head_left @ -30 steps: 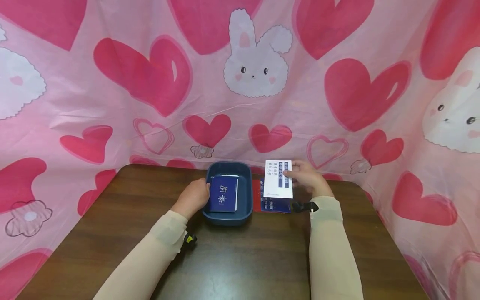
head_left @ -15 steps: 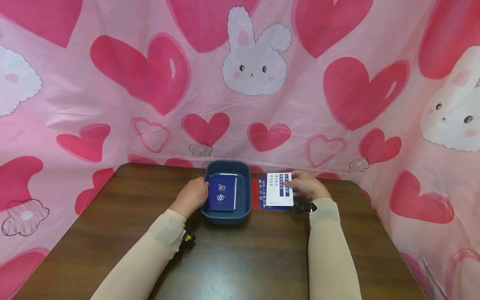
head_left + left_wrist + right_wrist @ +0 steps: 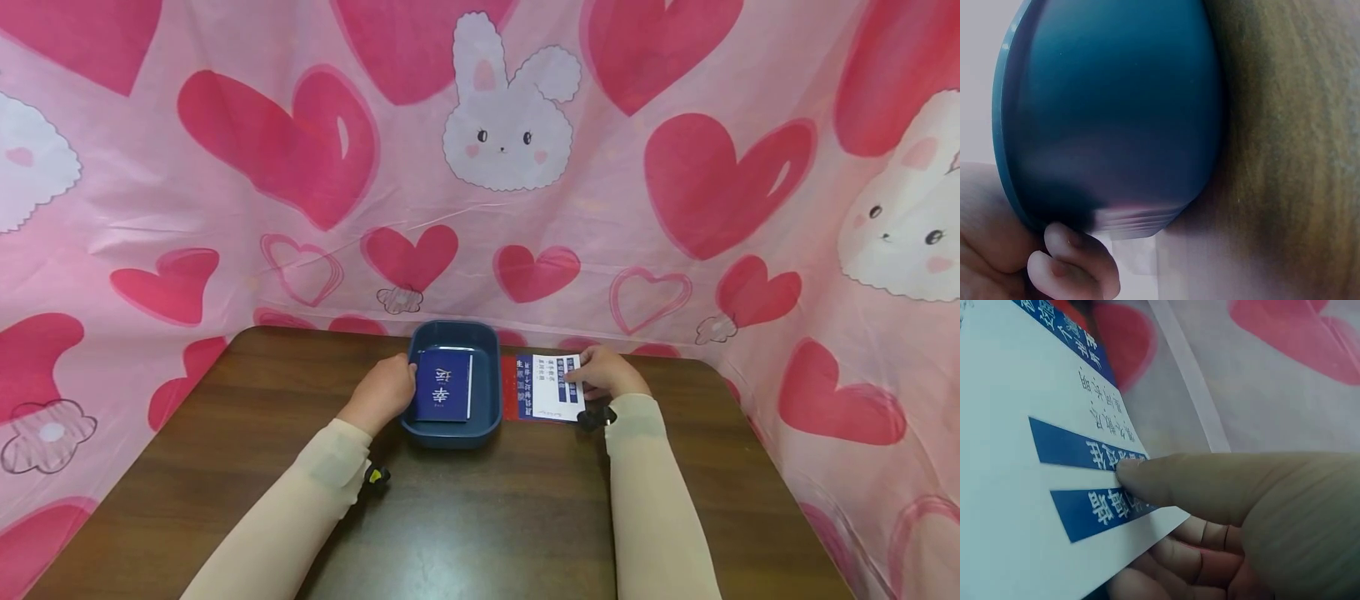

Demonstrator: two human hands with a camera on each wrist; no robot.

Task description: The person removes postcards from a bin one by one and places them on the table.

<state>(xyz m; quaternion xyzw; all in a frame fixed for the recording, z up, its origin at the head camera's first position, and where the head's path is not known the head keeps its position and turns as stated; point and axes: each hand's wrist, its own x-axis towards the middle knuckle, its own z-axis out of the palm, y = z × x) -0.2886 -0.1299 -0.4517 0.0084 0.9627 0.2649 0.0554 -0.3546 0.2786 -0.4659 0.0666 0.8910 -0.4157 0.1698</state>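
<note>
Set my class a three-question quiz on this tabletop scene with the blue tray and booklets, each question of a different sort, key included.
1. True or false: the blue booklet lies inside the blue tray.
2. Which hand pinches the white card? A left hand B right hand
3. Fill in: the tray stands on a brown ____.

Key: 1 true; 2 B; 3 table.

Long beige sleeves [image 3: 660, 500], black wrist straps [image 3: 596, 417] (small cameras)
</note>
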